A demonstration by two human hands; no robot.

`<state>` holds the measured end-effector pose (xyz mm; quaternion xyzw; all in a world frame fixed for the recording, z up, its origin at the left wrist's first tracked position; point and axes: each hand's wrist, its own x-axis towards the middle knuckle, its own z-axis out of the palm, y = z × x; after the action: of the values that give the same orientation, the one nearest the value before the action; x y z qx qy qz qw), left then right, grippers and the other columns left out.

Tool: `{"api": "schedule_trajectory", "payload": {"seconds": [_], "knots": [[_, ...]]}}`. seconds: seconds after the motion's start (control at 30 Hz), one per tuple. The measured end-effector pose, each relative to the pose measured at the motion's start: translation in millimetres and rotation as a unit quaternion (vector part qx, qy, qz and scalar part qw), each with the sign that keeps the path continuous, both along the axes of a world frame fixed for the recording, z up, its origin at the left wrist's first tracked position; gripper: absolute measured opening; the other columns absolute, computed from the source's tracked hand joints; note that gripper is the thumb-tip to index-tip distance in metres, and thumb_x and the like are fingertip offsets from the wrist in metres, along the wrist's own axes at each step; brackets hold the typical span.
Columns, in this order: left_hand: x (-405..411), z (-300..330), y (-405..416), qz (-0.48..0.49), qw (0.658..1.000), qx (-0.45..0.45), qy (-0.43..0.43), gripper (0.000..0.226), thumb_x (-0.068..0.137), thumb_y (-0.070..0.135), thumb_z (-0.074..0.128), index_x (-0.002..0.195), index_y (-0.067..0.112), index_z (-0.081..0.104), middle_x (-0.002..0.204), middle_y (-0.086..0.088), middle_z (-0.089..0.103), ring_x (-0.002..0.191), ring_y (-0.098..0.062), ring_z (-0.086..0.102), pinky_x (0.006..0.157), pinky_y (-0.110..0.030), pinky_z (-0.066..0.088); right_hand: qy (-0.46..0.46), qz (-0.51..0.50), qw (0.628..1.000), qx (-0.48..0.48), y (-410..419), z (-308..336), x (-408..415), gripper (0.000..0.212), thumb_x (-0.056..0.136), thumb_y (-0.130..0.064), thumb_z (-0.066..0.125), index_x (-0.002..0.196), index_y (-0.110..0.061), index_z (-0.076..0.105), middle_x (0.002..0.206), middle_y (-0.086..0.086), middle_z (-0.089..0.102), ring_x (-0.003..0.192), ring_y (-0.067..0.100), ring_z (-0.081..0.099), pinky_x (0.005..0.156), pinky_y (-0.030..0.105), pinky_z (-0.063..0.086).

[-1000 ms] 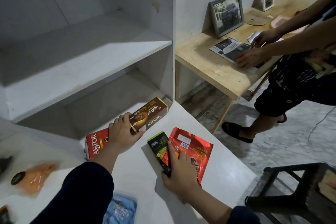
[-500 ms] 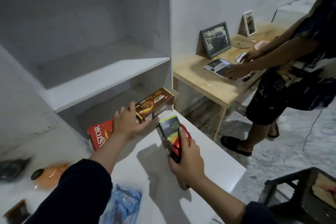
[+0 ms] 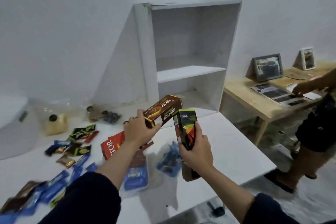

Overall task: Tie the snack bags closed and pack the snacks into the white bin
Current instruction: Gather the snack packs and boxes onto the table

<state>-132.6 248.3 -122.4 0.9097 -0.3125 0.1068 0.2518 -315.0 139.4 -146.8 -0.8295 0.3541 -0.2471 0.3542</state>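
Both hands hold snack packs above a white tabletop [image 3: 227, 143] strewn with snacks.

An open white shelf unit [image 3: 189, 51] stands at the tabletop's far edge. The left hand [image 3: 140, 131] has its grip closed around one end of a brown Nextar box [image 3: 163, 111], lifted and tilted; a red Astor box [image 3: 111, 146] lies beneath the wrist. The right hand [image 3: 196, 148] has its grip wrapped around an upright green-topped pack [image 3: 185, 123]. Small blue and green wrappers [image 3: 76, 151] are scattered to the left.
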Motion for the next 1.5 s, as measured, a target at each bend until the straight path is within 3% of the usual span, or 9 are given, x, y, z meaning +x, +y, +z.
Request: {"api": "schedule_trajectory", "payload": {"seconds": [0.23, 0.47, 0.6, 0.9, 1.0, 1.1, 1.23, 1.37, 1.5], "knots": [[-23, -10, 195, 0.225, 0.972, -0.042, 0.060, 0.067, 0.072, 0.071, 0.056, 0.110, 0.018, 0.040, 0.096, 0.000, 0.062, 0.094, -0.028, 0.061, 0.076, -0.035, 0.047, -0.047, 0.207, 0.974, 0.075, 144, 10, 31, 0.090, 0.069, -0.059, 0.063, 0.143, -0.039, 0.016, 0.123, -0.005, 0.056, 0.112, 0.014, 0.054, 0.093, 0.040, 0.051], [-74, -34, 376, 0.446, 0.875, -0.130, 0.134, 0.064, 0.071, 0.075, 0.052, 0.103, 0.023, 0.035, 0.091, -0.002, 0.064, 0.088, -0.030, 0.062, 0.078, -0.039, 0.050, -0.035, 0.421, 0.899, 0.115, 287, 8, 50, 0.086, 0.079, -0.031, 0.072, 0.146, -0.027, 0.018, 0.110, -0.023, 0.045, 0.103, -0.002, 0.045, 0.086, 0.015, 0.039], [-116, -49, 461, 0.559, 0.789, -0.189, 0.171, 0.067, 0.072, 0.075, 0.050, 0.108, 0.021, 0.034, 0.099, -0.005, 0.063, 0.091, -0.031, 0.061, 0.083, -0.042, 0.050, 0.010, 0.494, 0.856, 0.153, 367, -8, 59, 0.100, 0.074, -0.036, 0.074, 0.149, -0.023, 0.010, 0.131, -0.009, 0.045, 0.122, 0.009, 0.046, 0.101, 0.026, 0.040], [-178, -94, 614, 0.723, 0.562, -0.340, 0.214, 0.081, 0.073, 0.074, 0.051, 0.117, 0.008, 0.032, 0.109, -0.017, 0.059, 0.102, -0.036, 0.058, 0.091, -0.043, 0.046, 0.149, 0.612, 0.743, 0.226, 547, -42, 94, 0.061, 0.075, -0.031, 0.075, 0.121, -0.014, 0.039, 0.099, -0.006, 0.058, 0.090, 0.013, 0.060, 0.076, 0.025, 0.047], [-176, -106, 648, 0.759, 0.439, -0.438, 0.197, 0.089, 0.081, 0.061, 0.056, 0.136, -0.001, 0.024, 0.127, -0.025, 0.052, 0.115, -0.039, 0.052, 0.087, -0.038, 0.040, 0.196, 0.629, 0.716, 0.232, 596, -54, 112, 0.057, 0.073, -0.033, 0.076, 0.116, -0.013, 0.044, 0.098, -0.005, 0.059, 0.089, 0.013, 0.060, 0.079, 0.029, 0.050], [-173, -121, 674, 0.773, 0.300, -0.527, 0.184, 0.094, 0.080, 0.057, 0.061, 0.141, -0.001, 0.020, 0.132, -0.028, 0.048, 0.117, -0.043, 0.050, 0.092, -0.046, 0.041, 0.229, 0.664, 0.677, 0.220, 635, -72, 125, 0.043, 0.072, -0.034, 0.077, 0.104, -0.019, 0.052, 0.094, -0.007, 0.063, 0.088, 0.011, 0.063, 0.079, 0.029, 0.052], [-174, -147, 708, 0.775, 0.186, -0.580, 0.169, 0.102, 0.078, 0.061, 0.060, 0.145, 0.002, 0.012, 0.137, -0.027, 0.044, 0.122, -0.044, 0.046, 0.099, -0.051, 0.041, 0.276, 0.697, 0.630, 0.204, 683, -96, 134, 0.043, 0.070, -0.039, 0.077, 0.103, -0.025, 0.051, 0.101, -0.005, 0.063, 0.092, 0.011, 0.062, 0.080, 0.028, 0.051], [-171, -172, 745, 0.785, 0.124, -0.586, 0.161, 0.100, 0.081, 0.061, 0.057, 0.147, 0.003, 0.007, 0.141, -0.024, 0.041, 0.125, -0.043, 0.043, 0.101, -0.051, 0.038, 0.330, 0.685, 0.616, 0.207, 732, -117, 136, 0.054, 0.070, -0.039, 0.077, 0.113, -0.023, 0.049, 0.111, -0.001, 0.061, 0.102, 0.016, 0.058, 0.090, 0.032, 0.047], [-164, -206, 791, 0.782, 0.118, -0.587, 0.172, 0.104, 0.082, 0.064, 0.053, 0.147, 0.004, -0.001, 0.141, -0.024, 0.040, 0.126, -0.044, 0.042, 0.102, -0.052, 0.038, 0.375, 0.639, 0.631, 0.229, 784, -140, 141, 0.052, 0.075, -0.028, 0.078, 0.117, -0.017, 0.049, 0.107, -0.003, 0.061, 0.099, 0.015, 0.058, 0.085, 0.027, 0.045]]}}
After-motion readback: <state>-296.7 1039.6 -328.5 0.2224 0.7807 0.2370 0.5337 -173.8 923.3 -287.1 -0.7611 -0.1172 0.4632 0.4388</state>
